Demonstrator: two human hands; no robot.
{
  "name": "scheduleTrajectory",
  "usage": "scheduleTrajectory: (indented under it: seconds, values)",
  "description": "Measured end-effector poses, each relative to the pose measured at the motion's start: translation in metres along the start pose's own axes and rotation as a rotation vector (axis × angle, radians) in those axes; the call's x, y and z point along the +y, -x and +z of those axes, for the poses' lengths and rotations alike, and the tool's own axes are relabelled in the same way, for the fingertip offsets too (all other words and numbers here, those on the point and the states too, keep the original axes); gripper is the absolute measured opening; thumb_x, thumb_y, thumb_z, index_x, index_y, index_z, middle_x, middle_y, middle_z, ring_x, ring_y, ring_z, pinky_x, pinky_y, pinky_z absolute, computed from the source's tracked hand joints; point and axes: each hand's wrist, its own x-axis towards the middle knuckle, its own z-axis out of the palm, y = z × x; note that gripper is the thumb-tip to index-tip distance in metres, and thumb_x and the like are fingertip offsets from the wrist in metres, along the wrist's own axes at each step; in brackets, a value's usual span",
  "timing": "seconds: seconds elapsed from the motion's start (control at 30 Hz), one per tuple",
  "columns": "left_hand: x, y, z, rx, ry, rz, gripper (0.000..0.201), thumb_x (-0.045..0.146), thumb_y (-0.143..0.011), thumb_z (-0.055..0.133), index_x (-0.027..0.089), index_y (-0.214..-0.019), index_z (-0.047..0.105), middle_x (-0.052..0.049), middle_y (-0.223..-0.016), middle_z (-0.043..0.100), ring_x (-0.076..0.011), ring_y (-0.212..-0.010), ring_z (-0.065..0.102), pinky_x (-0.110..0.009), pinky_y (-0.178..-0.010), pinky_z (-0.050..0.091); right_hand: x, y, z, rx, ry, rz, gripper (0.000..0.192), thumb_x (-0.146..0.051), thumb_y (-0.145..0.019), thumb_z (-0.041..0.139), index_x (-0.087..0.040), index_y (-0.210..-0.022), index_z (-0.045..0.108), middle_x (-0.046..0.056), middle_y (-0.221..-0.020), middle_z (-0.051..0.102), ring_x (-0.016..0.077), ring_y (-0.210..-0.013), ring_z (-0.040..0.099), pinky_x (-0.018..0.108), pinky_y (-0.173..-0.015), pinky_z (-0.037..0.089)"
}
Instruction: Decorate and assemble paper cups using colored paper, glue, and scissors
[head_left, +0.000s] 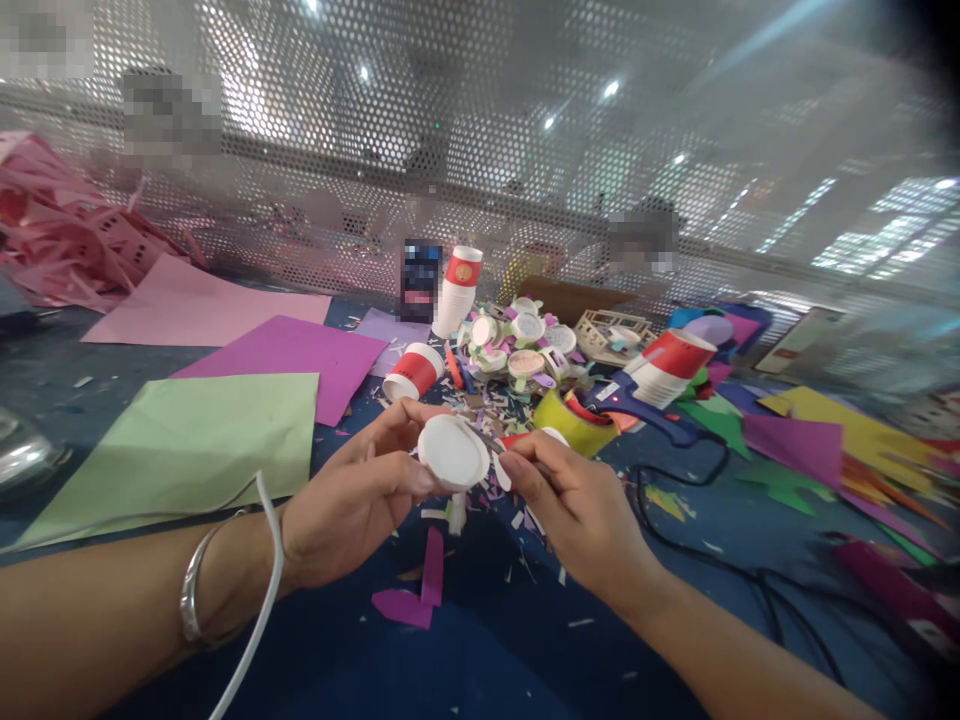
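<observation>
Pinching a white paper cup [453, 452] between both hands [352, 500] [581, 510], inside hidden

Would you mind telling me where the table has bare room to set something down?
Bare blue table lies between the forearms, below the purple scrap. Another patch sits left of the green sheet. Crowded: cup pile, glue gun, paper cuttings at right.

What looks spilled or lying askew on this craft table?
Paper scraps are strewn over the blue table around both hands. One red-banded paper cup lies tipped on its side, and another lies across the glue gun.
</observation>
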Motion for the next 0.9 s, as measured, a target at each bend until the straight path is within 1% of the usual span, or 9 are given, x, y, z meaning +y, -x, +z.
scheduleTrajectory:
  seconds: [0.13,0.3,0.43,0.5,0.63,0.9]
  values:
    - [-0.0006,-0.0003,0.0008,0.023,0.04,-0.008,0.038,0.012,-0.066,0.07,0.019,-0.102,0.061,-0.004,-0.1,0.063,-0.0188,-0.096,0.061,-0.03,-0.089,0.053,-0.0006,-0.0011,-0.0001,-0.005,-0.02,0.012,0.038,-0.051,-0.102,0.049,-0.019,-0.084,0.061,-0.005,-0.058,0.047,0.0098,-0.051,0.042,0.024,-0.05,0.034]
    - [-0.0008,-0.001,0.0007,0.017,0.059,-0.016,0.032,0.012,-0.067,0.068,0.018,-0.097,0.059,-0.004,-0.093,0.063,-0.0156,-0.085,0.062,-0.025,-0.079,0.054,-0.0004,-0.0034,-0.0004,-0.01,-0.002,-0.018,0.038,-0.051,-0.101,0.049,-0.019,-0.082,0.061,-0.006,-0.058,0.045,0.0097,-0.052,0.039,0.024,-0.05,0.032]
    - [-0.0009,-0.0004,-0.0003,0.02,0.061,-0.023,0.031,0.01,-0.067,0.066,0.017,-0.096,0.059,-0.003,-0.091,0.063,-0.0141,-0.083,0.062,-0.024,-0.078,0.054,0.0,-0.0025,-0.0005,-0.009,-0.005,-0.021,0.037,-0.05,-0.101,0.05,-0.019,-0.083,0.061,-0.006,-0.056,0.044,0.0098,-0.05,0.04,0.024,-0.049,0.033]
    - [-0.0011,-0.0001,-0.0011,0.011,0.066,-0.027,0.031,0.01,-0.066,0.066,0.017,-0.096,0.059,-0.003,-0.091,0.064,-0.0138,-0.082,0.062,-0.023,-0.077,0.054,-0.0006,-0.0018,-0.0005,-0.015,-0.012,-0.017,0.036,-0.05,-0.101,0.05,-0.02,-0.083,0.061,-0.006,-0.055,0.043,0.0099,-0.05,0.04,0.024,-0.05,0.033]
    - [-0.0018,-0.0004,-0.0027,-0.026,0.089,-0.031,0.031,0.011,-0.066,0.067,0.017,-0.095,0.059,-0.003,-0.091,0.064,-0.0137,-0.081,0.061,-0.023,-0.076,0.054,-0.0019,-0.0017,-0.0005,-0.026,-0.025,0.002,0.037,-0.051,-0.101,0.049,-0.02,-0.083,0.06,-0.005,-0.059,0.046,0.0106,-0.052,0.041,0.025,-0.051,0.034]
    - [-0.0029,-0.0002,-0.0027,-0.076,0.121,-0.038,0.032,0.01,-0.067,0.065,0.018,-0.097,0.059,-0.003,-0.095,0.065,-0.0153,-0.085,0.063,-0.027,-0.079,0.055,-0.0022,-0.0007,-0.0006,-0.029,-0.007,-0.002,0.039,-0.052,-0.101,0.048,-0.02,-0.083,0.061,-0.003,-0.064,0.05,0.0113,-0.055,0.042,0.026,-0.052,0.034]
